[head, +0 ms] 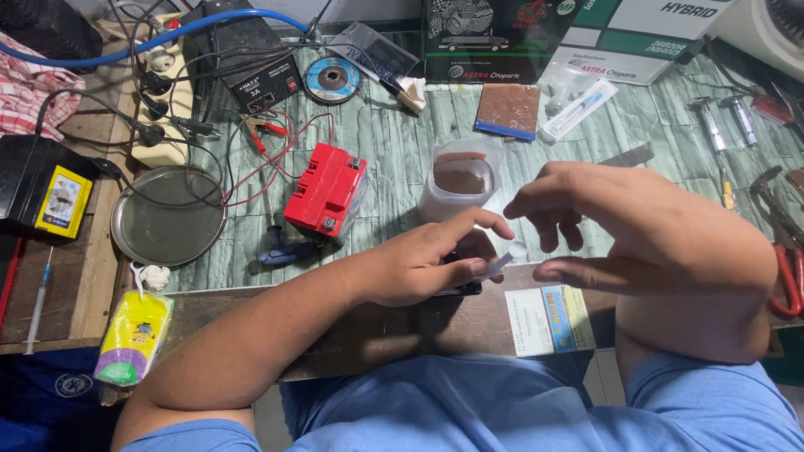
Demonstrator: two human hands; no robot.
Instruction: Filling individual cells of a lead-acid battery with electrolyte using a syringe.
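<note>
My left hand [427,264] rests at the near edge of the workbench, fingers closed around a small black object [463,287] and a thin clear plastic tube [505,258] that sticks out to the right. My right hand [624,230] hovers just right of it, fingers spread and curled, fingertips close to the tube's rounded tip without a clear grip. Directly behind both hands stands a cloudy plastic cup [461,177] holding brownish liquid. A red battery [327,191] with red and black clip leads lies to the left of the cup.
A round metal plate [167,216], a black power supply [251,71], a grinding disc [332,80], a power strip and cables fill the left. A syringe [579,109], brown sanding block [507,110] and boxes sit behind. Tools lie at right; a small carton [548,321] lies near me.
</note>
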